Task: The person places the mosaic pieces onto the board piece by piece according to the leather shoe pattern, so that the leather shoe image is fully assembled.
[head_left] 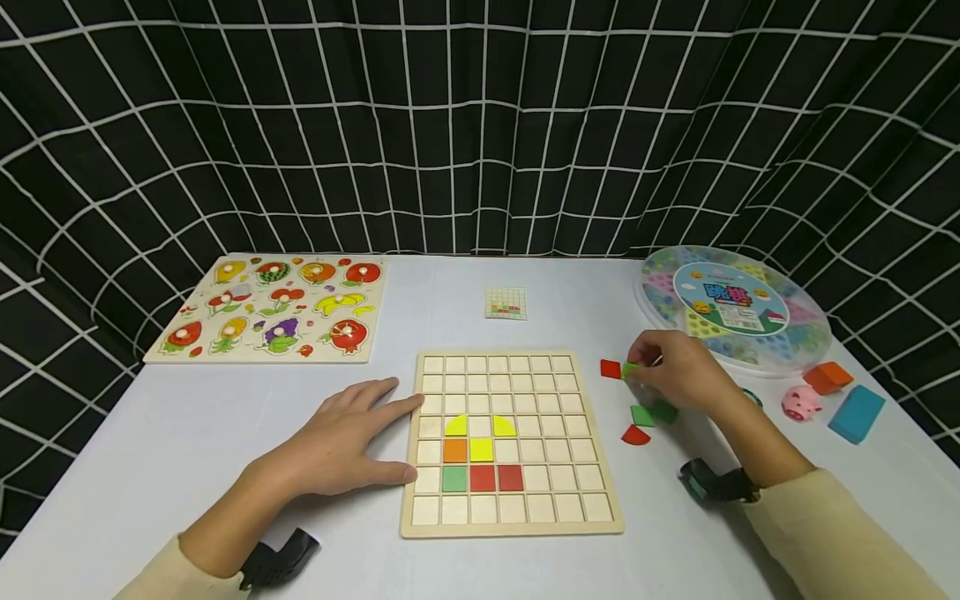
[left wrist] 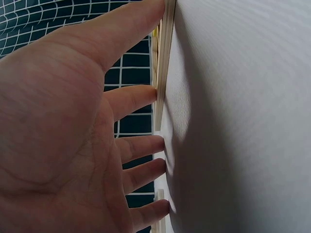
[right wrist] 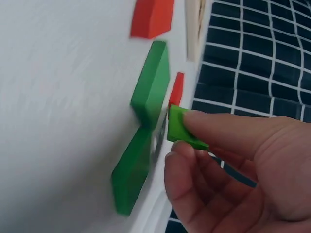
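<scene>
Green tile [right wrist: 181,127] pinched by right fingers [right wrist: 218,127], wrist-view only; left fingers [head_left: 375,398] spread flat.

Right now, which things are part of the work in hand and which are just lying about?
In use: grid board, green tile pinched by right hand, left hand steadying board, loose tiles.
Lying about: fruit puzzle, round box, pig toy, blue block.

The person wore long, pale cream sleeves that ended at the wrists, leaving the left hand [head_left: 341,442] and right hand [head_left: 678,367] bare. A black camera unit [head_left: 279,560] was strapped beneath the left wrist, and another black unit [head_left: 716,483] sat on the right wrist.
</scene>
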Demonstrator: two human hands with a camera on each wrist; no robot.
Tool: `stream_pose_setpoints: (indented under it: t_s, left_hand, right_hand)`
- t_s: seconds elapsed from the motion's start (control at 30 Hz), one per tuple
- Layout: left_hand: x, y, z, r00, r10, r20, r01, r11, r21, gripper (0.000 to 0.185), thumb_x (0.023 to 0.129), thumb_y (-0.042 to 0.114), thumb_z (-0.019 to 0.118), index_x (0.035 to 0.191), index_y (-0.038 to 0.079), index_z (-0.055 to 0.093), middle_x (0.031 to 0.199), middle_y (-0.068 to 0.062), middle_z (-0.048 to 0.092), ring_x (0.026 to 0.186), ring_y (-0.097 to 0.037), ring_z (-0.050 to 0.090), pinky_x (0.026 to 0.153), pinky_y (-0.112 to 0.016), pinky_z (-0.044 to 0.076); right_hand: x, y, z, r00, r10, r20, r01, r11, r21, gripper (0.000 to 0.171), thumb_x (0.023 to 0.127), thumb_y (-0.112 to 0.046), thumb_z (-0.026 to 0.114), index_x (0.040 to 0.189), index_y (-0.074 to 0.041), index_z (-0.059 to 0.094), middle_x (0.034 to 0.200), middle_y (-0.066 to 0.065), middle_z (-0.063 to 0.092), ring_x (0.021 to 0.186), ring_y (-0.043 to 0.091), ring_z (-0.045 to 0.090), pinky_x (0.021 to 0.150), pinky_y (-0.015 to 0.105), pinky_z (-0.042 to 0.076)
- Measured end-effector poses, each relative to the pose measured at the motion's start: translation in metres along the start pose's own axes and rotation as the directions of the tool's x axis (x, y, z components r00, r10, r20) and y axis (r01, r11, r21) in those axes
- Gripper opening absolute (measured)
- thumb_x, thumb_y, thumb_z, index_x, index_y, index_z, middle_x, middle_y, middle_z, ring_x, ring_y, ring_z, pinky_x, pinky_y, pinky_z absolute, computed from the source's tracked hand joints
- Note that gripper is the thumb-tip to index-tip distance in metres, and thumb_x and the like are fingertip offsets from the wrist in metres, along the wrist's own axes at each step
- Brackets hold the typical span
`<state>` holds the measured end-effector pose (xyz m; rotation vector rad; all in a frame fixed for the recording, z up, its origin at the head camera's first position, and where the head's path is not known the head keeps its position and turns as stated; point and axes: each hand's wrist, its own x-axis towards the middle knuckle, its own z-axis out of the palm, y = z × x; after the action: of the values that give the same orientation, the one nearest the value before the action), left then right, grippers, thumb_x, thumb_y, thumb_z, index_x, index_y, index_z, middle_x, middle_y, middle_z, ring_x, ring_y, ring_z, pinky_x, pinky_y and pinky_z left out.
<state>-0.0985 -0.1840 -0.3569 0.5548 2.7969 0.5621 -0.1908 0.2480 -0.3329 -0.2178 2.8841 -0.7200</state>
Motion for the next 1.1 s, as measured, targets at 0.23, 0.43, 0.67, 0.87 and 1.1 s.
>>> stream_pose_setpoints:
  t_s: [0.23, 0.43, 0.67, 0.87, 1.1]
  left_hand:
    - [0.0, 0.001, -0.001, 1.0, -0.005, 0.004, 0.005, 1.0, 0.006, 0.087, 0.082, 0.063, 0.077, 0.157, 0.033, 0.045, 0.167, -0.012, 0.033, 0.154, -0.04, 0.027, 0.12, -0.067, 0.025]
    - [-0.001, 0.001, -0.001, 1.0, 0.001, -0.001, -0.001, 1.0, 0.004, 0.087, 0.082, 0.063, 0.077, 0.157, 0.033, 0.046, 0.167, -0.012, 0.033, 0.153, -0.039, 0.028, 0.121, -0.067, 0.025]
    - [-0.001, 0.001, -0.001, 1.0, 0.002, -0.002, -0.002, 1.0, -0.001, 0.087, 0.082, 0.064, 0.077, 0.157, 0.033, 0.045, 0.166, -0.012, 0.034, 0.154, -0.04, 0.028, 0.121, -0.067, 0.025]
    - [-0.001, 0.0, -0.001, 1.0, 0.003, -0.002, -0.003, 1.0, 0.0, 0.087, 0.082, 0.064, 0.077, 0.157, 0.033, 0.045, 0.166, -0.012, 0.033, 0.154, -0.04, 0.028, 0.121, -0.067, 0.025]
    - [0.0, 0.001, 0.0, 1.0, 0.003, -0.001, -0.003, 1.0, -0.002, 0.087, 0.082, 0.064, 0.077, 0.157, 0.032, 0.046, 0.167, -0.012, 0.033, 0.154, -0.04, 0.028, 0.121, -0.066, 0.025]
  right_hand:
    - [-0.013, -0.023, 0.003, 0.995, -0.08, -0.067, 0.086, 0.992, 0.089, 0.018, 0.094, -0.013, 0.071, 0.111, -0.008, 0.074, 0.096, 0.011, 0.069, 0.079, 0.021, 0.064, 0.062, 0.031, 0.054]
    - [-0.024, -0.052, 0.017, 0.979, -0.201, 0.032, 0.19, 0.959, 0.209, 0.013, 0.094, -0.008, 0.071, 0.106, -0.009, 0.076, 0.091, 0.006, 0.07, 0.075, 0.019, 0.064, 0.063, 0.031, 0.056]
    - [-0.035, -0.073, 0.037, 0.882, -0.384, 0.275, 0.274, 0.89, 0.364, 0.008, 0.092, -0.005, 0.073, 0.099, -0.01, 0.076, 0.083, 0.002, 0.068, 0.072, 0.019, 0.062, 0.062, 0.026, 0.056]
    - [-0.043, -0.083, 0.049, 0.827, -0.402, 0.393, 0.239, 0.884, 0.401, 0.008, 0.093, -0.005, 0.073, 0.094, -0.012, 0.076, 0.075, 0.002, 0.068, 0.066, 0.019, 0.064, 0.062, 0.029, 0.06]
    - [-0.046, -0.088, 0.057, 0.838, -0.422, 0.347, 0.294, 0.883, 0.365, 0.013, 0.088, -0.001, 0.077, 0.09, -0.014, 0.079, 0.083, -0.001, 0.071, 0.067, 0.011, 0.064, 0.062, 0.025, 0.058]
